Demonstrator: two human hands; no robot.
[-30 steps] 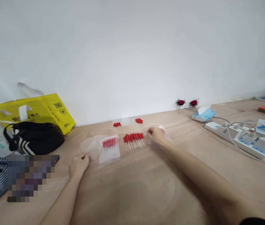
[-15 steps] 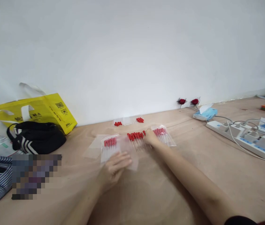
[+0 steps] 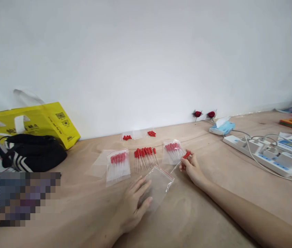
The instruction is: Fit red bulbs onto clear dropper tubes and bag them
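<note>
My right hand (image 3: 191, 167) pinches a red-topped dropper (image 3: 186, 155), its clear tip pointing down and left toward the mouth of a clear zip bag (image 3: 158, 187). My left hand (image 3: 138, 203) lies with fingers spread over the left side of that bag. Behind the bag, several loose droppers (image 3: 146, 159) lie side by side, red bulbs toward the wall. A filled bag of droppers (image 3: 118, 165) is left of them, and another filled bag (image 3: 172, 151) is on their right, beside my right hand.
Small red bulbs (image 3: 127, 137) and more red bulbs (image 3: 151, 133) lie near the wall. At left are a yellow bag (image 3: 65, 127) and a black pouch (image 3: 37, 151). A power strip (image 3: 264, 156), a tissue pack (image 3: 222, 128) and two dark red roses (image 3: 198, 113) are at right.
My right hand has moved right and toward me, now holding a dropper away from the row. My left hand has shifted right with the clear bag, off the left filled bag. The view has shifted slightly.
</note>
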